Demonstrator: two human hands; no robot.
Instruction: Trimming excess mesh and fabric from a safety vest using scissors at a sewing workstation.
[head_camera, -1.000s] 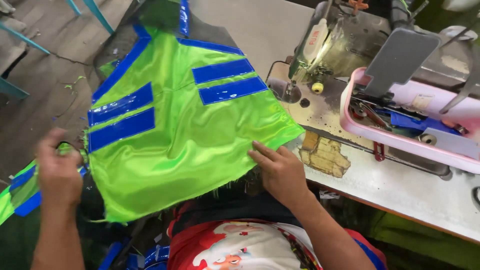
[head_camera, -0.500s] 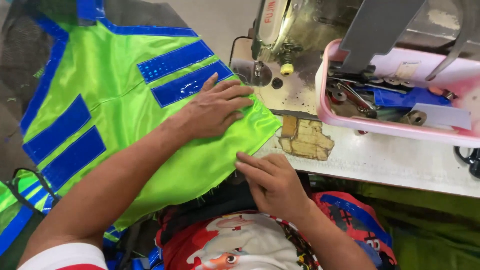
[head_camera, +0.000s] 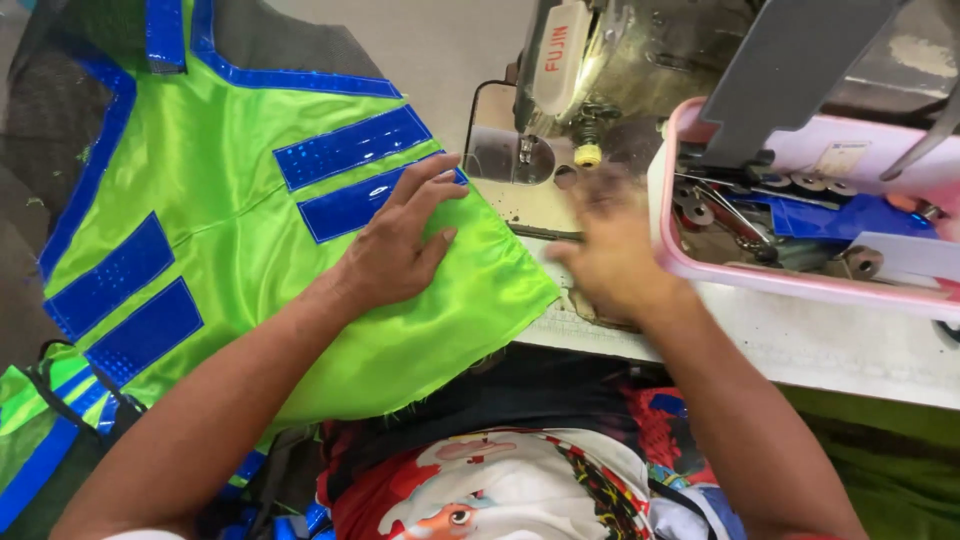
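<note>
A neon green safety vest (head_camera: 230, 190) with shiny blue reflective strips lies spread over the left part of the sewing table. My left hand (head_camera: 400, 240) rests flat on it, fingers apart, pressing near its right corner and touching a blue strip. My right hand (head_camera: 610, 255) is blurred and hovers over the worn table top just right of the vest's corner, below the sewing machine (head_camera: 590, 70). Its fingers look spread and hold nothing.
A pink plastic tray (head_camera: 690, 265) with bobbins, tools and blue strip pieces stands at the right beside the machine. The needle plate (head_camera: 505, 150) lies just past the vest's corner. More green and blue fabric (head_camera: 40, 440) hangs at the lower left.
My right hand has let go of the vest's edge and moved right and forward over the table toward the machine. My left hand stays pressed on the vest.
</note>
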